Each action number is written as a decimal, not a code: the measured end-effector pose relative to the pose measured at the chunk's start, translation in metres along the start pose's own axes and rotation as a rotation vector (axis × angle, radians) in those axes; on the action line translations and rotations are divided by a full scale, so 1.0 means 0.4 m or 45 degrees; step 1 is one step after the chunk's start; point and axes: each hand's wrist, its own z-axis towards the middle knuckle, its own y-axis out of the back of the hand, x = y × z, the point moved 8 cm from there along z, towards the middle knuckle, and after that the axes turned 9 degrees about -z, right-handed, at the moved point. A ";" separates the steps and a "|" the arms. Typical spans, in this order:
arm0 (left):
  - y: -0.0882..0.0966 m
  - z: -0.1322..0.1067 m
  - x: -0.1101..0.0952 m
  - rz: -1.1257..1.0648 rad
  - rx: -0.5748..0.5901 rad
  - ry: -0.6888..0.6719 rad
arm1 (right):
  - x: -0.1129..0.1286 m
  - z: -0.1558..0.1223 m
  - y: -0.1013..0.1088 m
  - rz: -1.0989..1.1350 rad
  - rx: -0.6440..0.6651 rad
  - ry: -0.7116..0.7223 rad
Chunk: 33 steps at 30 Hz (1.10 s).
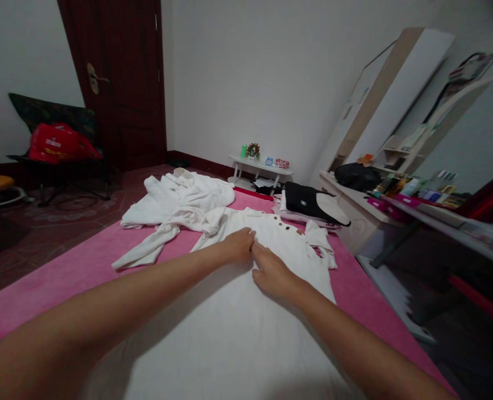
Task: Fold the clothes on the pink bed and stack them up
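Observation:
A white long garment (pixel 230 328) with a row of buttons near its neckline lies spread out before me. My left hand (pixel 241 245) rests on its upper part, fingers bent down against the cloth and partly hidden. Touching it at the fingertips is my right hand (pixel 273 273), laid on the same garment with fingers stretched and thumb apart. One sleeve (pixel 146 253) reaches out to the left, while the other sleeve (pixel 319 241) is bunched at the right. Neither hand visibly lifts any cloth.
Under the garment is a pink bedspread (pixel 59 264). Piled white clothes (pixel 184 191) lie at the far left, folded clothes with a black top (pixel 307 200) at the far right. A dressing table (pixel 358 208) with bottles stands right; a chair holds a red bag (pixel 61 143).

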 end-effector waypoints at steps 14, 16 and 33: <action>-0.079 0.079 0.211 0.044 -0.239 0.210 | -0.530 0.115 -0.006 -0.493 0.019 -0.460; -0.076 0.080 0.208 0.051 -0.262 0.211 | -0.519 0.159 0.020 -0.502 -0.048 -0.529; -0.071 0.079 0.215 -0.016 -0.312 0.242 | -0.430 0.513 -0.064 -0.169 -0.340 -0.535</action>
